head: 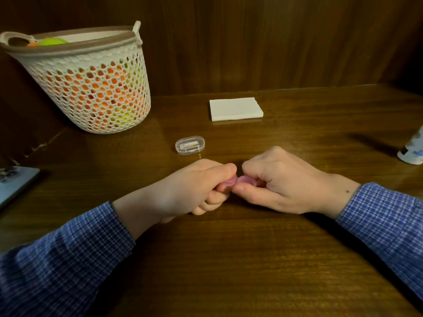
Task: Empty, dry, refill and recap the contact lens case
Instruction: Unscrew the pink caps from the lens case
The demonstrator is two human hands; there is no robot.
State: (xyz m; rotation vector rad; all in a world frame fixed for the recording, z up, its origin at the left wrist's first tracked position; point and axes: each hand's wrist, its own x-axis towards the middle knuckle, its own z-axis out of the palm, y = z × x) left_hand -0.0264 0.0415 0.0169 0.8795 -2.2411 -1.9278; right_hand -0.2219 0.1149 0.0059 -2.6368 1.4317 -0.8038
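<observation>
Both hands hold the pink case (238, 180) low over the counter (229, 259) mid-front: left hand (196, 186) grip closed on one end, right hand (279, 181) pinching the other cap. Looks like uncapping or recapping; can't tell which. Next move needs opposed twist, case kept level. Room is open in front; tissues (235, 109), clear box (190, 145) behind, bottle (412, 149) at right edge.

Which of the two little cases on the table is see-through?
The small oval case lying alone beyond the hands is clear, with something white inside. The other, the pink lens case, is gripped by both hands.
</observation>
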